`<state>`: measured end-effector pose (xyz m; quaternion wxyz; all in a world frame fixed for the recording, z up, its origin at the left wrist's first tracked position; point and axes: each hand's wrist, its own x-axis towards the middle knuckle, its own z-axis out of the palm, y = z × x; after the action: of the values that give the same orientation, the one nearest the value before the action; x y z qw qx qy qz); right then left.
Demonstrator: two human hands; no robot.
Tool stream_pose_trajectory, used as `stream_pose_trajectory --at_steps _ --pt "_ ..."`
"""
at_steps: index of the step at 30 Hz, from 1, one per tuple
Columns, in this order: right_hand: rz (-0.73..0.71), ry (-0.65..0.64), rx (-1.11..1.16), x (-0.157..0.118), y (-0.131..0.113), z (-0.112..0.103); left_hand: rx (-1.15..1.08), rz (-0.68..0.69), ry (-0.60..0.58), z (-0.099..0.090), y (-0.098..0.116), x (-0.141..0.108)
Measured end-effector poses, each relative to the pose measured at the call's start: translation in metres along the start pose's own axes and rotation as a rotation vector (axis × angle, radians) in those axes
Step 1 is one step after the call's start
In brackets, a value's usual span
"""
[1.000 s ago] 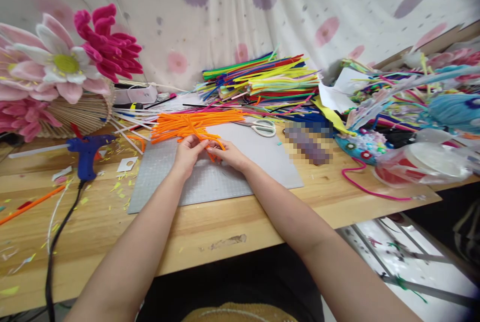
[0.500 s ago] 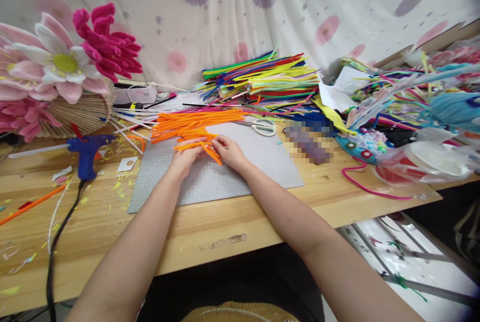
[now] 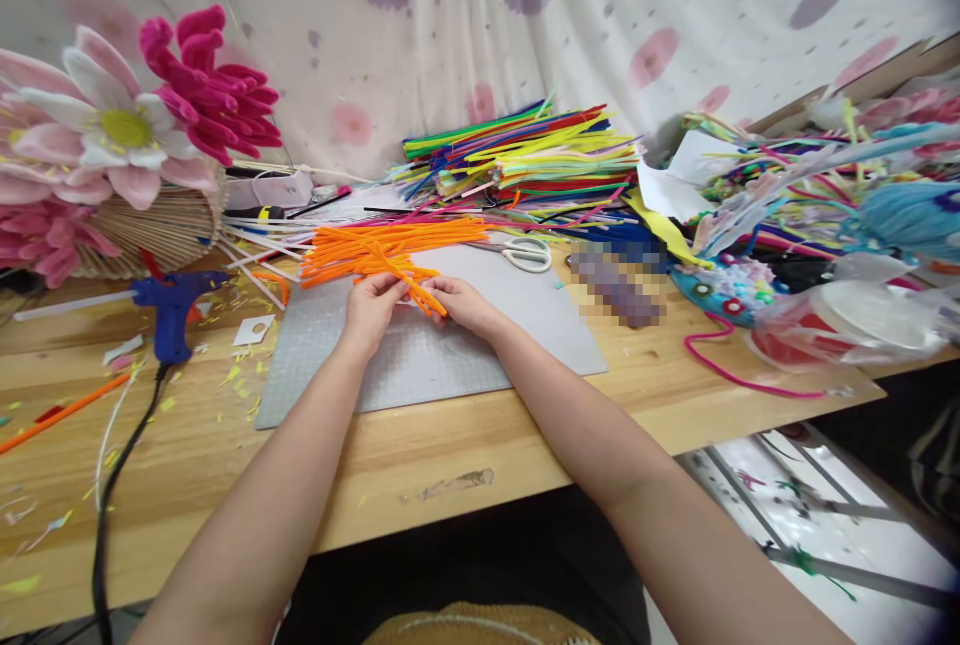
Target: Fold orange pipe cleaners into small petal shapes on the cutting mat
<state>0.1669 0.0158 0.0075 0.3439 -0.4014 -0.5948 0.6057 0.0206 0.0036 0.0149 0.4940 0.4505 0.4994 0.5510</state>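
Several orange stems (image 3: 423, 292) are held between two bare hands above a grey mat (image 3: 480, 355), just in front of an orange pile (image 3: 397, 239) laid across the mat's far edge. The stems are pinched by the left hand (image 3: 373, 310), whose grip is closed on them with the thumb laid over. Their near ends are clasped by the right hand (image 3: 462, 306), its grip likewise drawn together on them, though some of its fingers are hidden. White-handled scissors (image 3: 527, 255) are placed at the mat's far right, well clear of both hands. Beyond, multicoloured stems (image 3: 559, 153) are heaped before a patterned curtain (image 3: 465, 25). At the left, a blue glue gun (image 3: 172, 315) is set on the wooden counter (image 3: 420, 445), where yellow scraps (image 3: 234, 375) are scattered beside the mat. Fuzzy flowers (image 3: 126, 130) are massed behind it, and a purple object (image 3: 619, 293), obscured by pixelation, is seen right of the mat.
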Motion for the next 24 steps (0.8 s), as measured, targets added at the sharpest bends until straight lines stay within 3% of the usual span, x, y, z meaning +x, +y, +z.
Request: stream_pose_trajectory --at_steps 8,15,19,24 --pt "-0.042 -0.019 0.009 -0.001 -0.003 0.003 0.433 0.272 0.161 0.002 -0.008 -0.003" --pt "-0.222 0.235 0.012 0.007 -0.001 0.006 0.652 0.396 0.150 0.010 0.001 -0.016" --pt "-0.258 0.264 0.085 0.010 -0.005 0.006 0.490 0.345 0.106 0.015 -0.001 -0.016" --pt "-0.255 0.221 0.157 0.010 -0.005 0.003 -0.053 0.051 -0.054 0.020 -0.005 -0.012"
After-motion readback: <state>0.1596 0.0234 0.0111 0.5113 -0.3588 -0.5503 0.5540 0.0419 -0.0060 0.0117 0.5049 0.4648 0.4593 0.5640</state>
